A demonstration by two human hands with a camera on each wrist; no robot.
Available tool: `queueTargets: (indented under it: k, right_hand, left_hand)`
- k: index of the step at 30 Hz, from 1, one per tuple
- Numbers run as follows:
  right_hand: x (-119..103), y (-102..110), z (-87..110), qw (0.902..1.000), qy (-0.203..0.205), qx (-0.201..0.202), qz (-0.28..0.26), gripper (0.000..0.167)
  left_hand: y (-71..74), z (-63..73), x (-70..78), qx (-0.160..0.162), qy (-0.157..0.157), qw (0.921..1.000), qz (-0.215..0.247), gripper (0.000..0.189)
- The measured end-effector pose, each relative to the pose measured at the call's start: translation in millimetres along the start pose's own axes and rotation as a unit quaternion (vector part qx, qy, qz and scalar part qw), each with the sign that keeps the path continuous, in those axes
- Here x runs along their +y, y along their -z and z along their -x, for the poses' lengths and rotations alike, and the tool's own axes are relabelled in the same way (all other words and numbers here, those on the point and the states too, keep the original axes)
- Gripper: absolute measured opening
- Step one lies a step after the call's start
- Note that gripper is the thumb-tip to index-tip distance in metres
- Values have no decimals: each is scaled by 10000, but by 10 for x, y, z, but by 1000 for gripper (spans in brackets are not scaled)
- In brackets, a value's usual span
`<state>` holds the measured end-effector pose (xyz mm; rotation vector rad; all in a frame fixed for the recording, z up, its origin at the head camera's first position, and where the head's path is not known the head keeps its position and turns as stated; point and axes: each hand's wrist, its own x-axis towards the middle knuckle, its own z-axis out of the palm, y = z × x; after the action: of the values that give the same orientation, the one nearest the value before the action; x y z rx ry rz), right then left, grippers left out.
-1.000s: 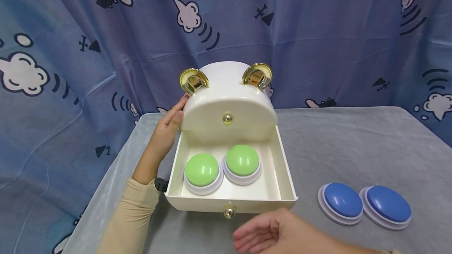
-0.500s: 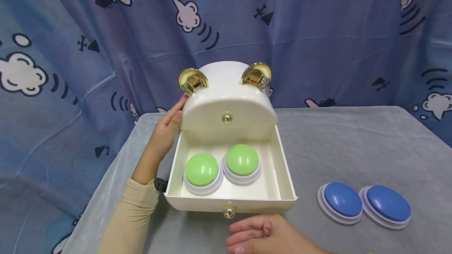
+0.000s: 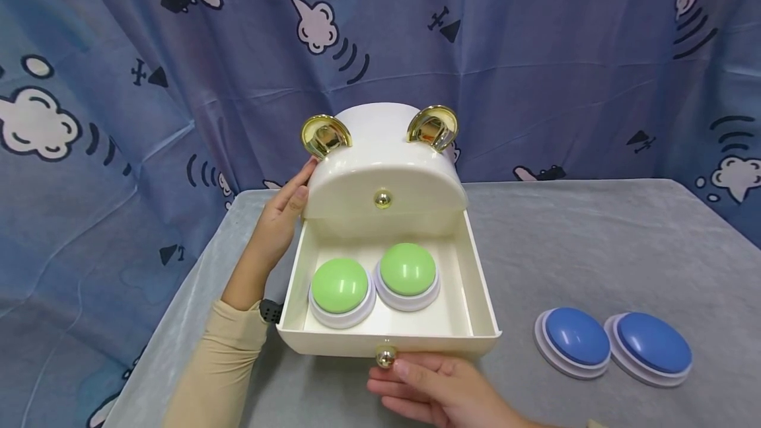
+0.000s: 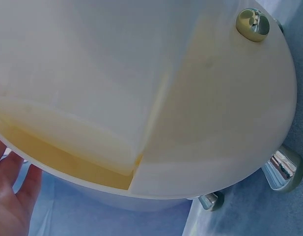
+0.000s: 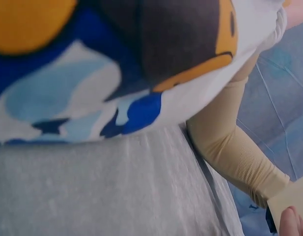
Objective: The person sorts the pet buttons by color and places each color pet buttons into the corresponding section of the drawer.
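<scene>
A white drawer box (image 3: 380, 144) with two gold ears stands on the table, its lower drawer (image 3: 454, 296) pulled out. Two round buttons with green domes, a left one (image 3: 340, 286) and a right one (image 3: 407, 269), lie inside. My left hand (image 3: 279, 223) rests along the box's left side, fingers extended; its fingers (image 4: 28, 191) also show past the rim in the left wrist view. At the drawer's front, my right hand (image 3: 434, 388) has its thumb and fingers at the gold drawer knob (image 3: 386, 356), pinching it. The right wrist view catches only fingertips (image 5: 289, 222).
Two blue-domed buttons, one nearer (image 3: 577, 337) and one farther right (image 3: 652, 343), lie on the grey table cloth (image 3: 571, 236). A second gold knob (image 3: 383, 199) sits on the upper front. Behind hangs a blue patterned curtain (image 3: 392, 32).
My right hand has moved left and up to the drawer knob, its thumb and fingers closing in on it. The left hand, box and buttons stay where they were.
</scene>
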<state>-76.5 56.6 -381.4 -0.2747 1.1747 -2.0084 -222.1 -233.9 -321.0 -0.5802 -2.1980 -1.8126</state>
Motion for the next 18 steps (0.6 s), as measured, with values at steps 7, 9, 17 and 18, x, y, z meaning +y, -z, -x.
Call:
queueTargets:
  k: [7,9,17,18]
  right_hand:
    - [29,-65,-90,9989,-251,329,-232,27]
    - [28,-72,-103,9988,-256,364,-224,26]
    - [-71,-26,-75,9988,-152,459,-116,29]
    - [-91,-22,-76,9987,-109,493,-87,29]
  left_hand:
    - [10,5,-11,-12,21,10000,-5,53]
    - [9,3,-13,-24,20,10000,-1,53]
    - [16,1,-6,-36,12,9999,-100,51]
    - [19,3,-3,-30,26,9999,-117,51]
